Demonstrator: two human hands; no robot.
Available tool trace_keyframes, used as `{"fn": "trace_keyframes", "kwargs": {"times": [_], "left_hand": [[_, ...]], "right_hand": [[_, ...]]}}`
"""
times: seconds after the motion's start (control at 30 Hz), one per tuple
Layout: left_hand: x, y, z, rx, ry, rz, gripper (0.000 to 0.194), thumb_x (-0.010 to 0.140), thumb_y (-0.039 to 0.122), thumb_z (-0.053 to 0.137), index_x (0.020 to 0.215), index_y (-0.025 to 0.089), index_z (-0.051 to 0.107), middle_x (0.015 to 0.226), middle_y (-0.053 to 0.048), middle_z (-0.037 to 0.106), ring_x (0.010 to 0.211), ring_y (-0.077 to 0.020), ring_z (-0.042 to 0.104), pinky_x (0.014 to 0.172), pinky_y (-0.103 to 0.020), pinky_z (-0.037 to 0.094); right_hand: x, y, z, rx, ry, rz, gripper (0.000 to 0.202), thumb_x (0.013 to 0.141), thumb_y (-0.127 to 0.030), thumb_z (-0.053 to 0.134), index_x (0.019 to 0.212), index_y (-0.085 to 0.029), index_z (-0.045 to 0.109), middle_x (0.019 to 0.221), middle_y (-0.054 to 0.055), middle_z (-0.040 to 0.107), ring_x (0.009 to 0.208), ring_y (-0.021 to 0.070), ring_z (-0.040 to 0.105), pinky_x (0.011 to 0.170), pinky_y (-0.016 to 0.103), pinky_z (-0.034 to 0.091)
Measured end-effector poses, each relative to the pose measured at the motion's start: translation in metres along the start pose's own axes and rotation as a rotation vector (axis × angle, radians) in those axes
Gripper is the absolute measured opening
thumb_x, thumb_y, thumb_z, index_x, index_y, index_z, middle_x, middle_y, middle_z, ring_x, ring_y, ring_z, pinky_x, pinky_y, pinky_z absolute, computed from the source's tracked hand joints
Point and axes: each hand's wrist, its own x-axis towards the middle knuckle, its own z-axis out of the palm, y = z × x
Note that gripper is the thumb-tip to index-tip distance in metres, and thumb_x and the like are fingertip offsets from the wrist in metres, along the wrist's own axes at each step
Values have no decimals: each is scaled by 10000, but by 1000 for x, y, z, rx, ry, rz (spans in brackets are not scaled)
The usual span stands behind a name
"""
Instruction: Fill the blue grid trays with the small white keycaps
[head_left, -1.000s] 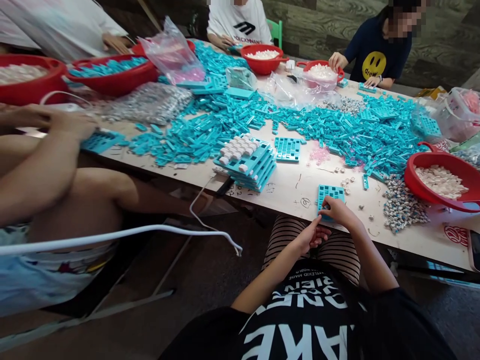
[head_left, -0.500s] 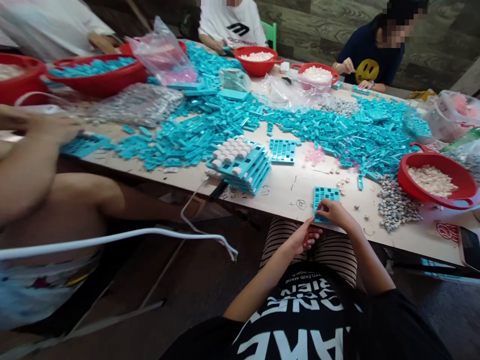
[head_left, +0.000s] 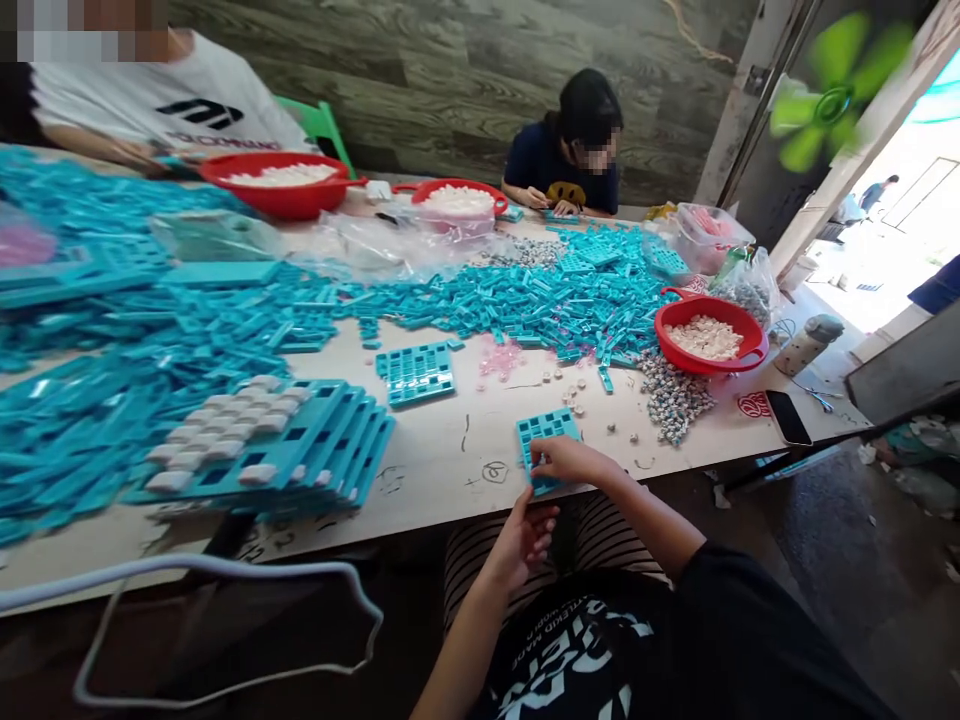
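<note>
A turquoise grid plate [head_left: 551,424] with square openings lies near the table's front edge. Over its lower part is my right hand [head_left: 568,461], its fingers bent down onto the grid; any small piece under the fingertips is hidden. My left hand [head_left: 525,535] is at the plate's near left corner, palm turned up, fingers loosely curled and apart, nothing visible in it. To the left lies another turquoise grid plate [head_left: 416,374]. Beyond it stands a stack of turquoise plates [head_left: 330,440] with white caps [head_left: 232,425] on top.
Heaps of turquoise pieces [head_left: 517,298] spread across the table [head_left: 427,470]. Small grey-white parts [head_left: 673,400] lie beside a red basket [head_left: 750,345] of white pieces. A phone [head_left: 788,417] rests at the right. Two people sit opposite. A white cable [head_left: 225,568] hangs at the lower left.
The view has swung to the right, bringing in a green fan and a doorway. Both hands keep nearly the same pose at the plate. The person opposite in dark blue has lowered a raised hand.
</note>
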Motion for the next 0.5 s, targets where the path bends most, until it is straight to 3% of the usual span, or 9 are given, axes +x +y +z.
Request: {"fn": "trace_keyframes", "kwargs": {"times": [0.23, 0.5], "left_hand": [[3, -5, -1, 53, -15, -7, 552, 738, 669, 464, 769, 130, 582, 544, 44, 440, 347, -15, 273, 344, -149, 93], [3, -7, 2, 151, 43, 145, 525, 732, 660, 481, 824, 155, 592, 584, 39, 476, 381, -25, 294, 376, -173, 160]], "right_hand": [[-1, 0, -1, -14, -19, 1, 93, 721, -197, 604, 802, -195, 559, 725, -23, 551, 674, 125, 479, 584, 208, 313], [-2, -4, -6, 21, -63, 14, 76, 713, -127, 593, 763, -175, 560, 658, -30, 506, 641, 112, 456, 593, 214, 312]]}}
